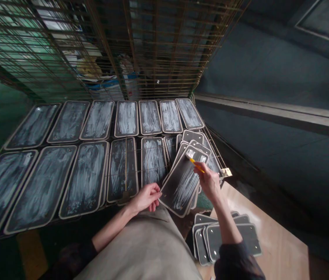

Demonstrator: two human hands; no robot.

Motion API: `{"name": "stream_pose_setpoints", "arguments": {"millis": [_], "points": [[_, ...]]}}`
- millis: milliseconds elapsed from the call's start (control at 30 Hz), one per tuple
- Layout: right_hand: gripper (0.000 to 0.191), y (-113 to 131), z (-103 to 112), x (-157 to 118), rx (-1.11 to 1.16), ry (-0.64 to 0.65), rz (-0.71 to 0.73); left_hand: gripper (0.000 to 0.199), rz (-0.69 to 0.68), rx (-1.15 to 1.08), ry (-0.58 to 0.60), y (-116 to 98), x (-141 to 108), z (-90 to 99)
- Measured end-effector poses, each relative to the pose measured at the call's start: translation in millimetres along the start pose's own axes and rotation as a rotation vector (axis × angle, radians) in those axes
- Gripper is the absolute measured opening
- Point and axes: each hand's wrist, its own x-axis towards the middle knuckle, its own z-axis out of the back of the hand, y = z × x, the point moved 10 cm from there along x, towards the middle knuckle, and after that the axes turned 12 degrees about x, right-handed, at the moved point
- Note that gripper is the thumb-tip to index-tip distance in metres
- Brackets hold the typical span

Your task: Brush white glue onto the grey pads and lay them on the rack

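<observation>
Presently, right hand (pixel 209 184) fingers grasp yellow brush (pixel 198 167), tip against upper end of dark panel (pixel 179 184); left hand (pixel 144 199) fingers pinch its near-left corner. Panel lies askew atop stacked panels (pixel 193 136) on wire rack (pixel 212 146).

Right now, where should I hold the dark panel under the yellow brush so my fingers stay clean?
Probably by the pale rim at the lower-left corner of the flat, dark panel, coming from the left, where the left hand touches it. White streaks lie mainly toward its right.
</observation>
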Motion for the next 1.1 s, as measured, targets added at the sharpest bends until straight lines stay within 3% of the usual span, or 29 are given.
{"name": "stream_pose_setpoints", "arguments": {"millis": [133, 200, 300, 433, 633, 800, 933, 1000, 1100], "points": [[0.024, 10.2, -1.4, -23.2, 0.15, 0.16, -0.115, 0.034, 0.002, -0.002, -0.004, -1.2, -1.0, 0.6], [0.025, 7.7, 7.2, -19.7, 0.211, 0.123, -0.149, 0.033, 0.002, -0.002, 0.001, -1.9, -1.3, 0.2], [0.026, -1.5, 19.6, -1.1, 0.165, -0.036, -0.112, 0.031, 0.003, 0.004, 0.002, -2.3, -1.3, -0.1], [0.024, 1.4, 0.8, 3.5, -0.042, -0.027, -0.025, 0.028, 0.007, 0.004, 0.001, -0.7, -0.6, -0.6], [0.021, 58.3, -38.4, -61.0, 0.05, 0.254, 0.032, 0.029, -0.022, -0.005, -0.007, 0.4, 0.0, 1.5], [0.021, 83.8, -46.1, -105.1, 0.316, 0.353, -0.114, 0.03, -0.033, 0.016, -0.003, -0.1, -0.8, 1.4], [0.021, 63.5, -44.7, -112.3, 0.579, 0.314, -0.301, 0.03, -0.035, 0.029, -0.011, -2.0, -2.1, 1.7], [0.022, 38.5, -34.7, -104.2, 0.672, 0.203, -0.369, 0.031, -0.037, 0.026, -0.016, -2.3, -2.3, 1.8], [0.023, -5.1, -6.3, -82.2, 0.638, -0.027, -0.377, 0.032, -0.033, 0.021, -0.022, -1.4, -1.8, 1.9]]}}
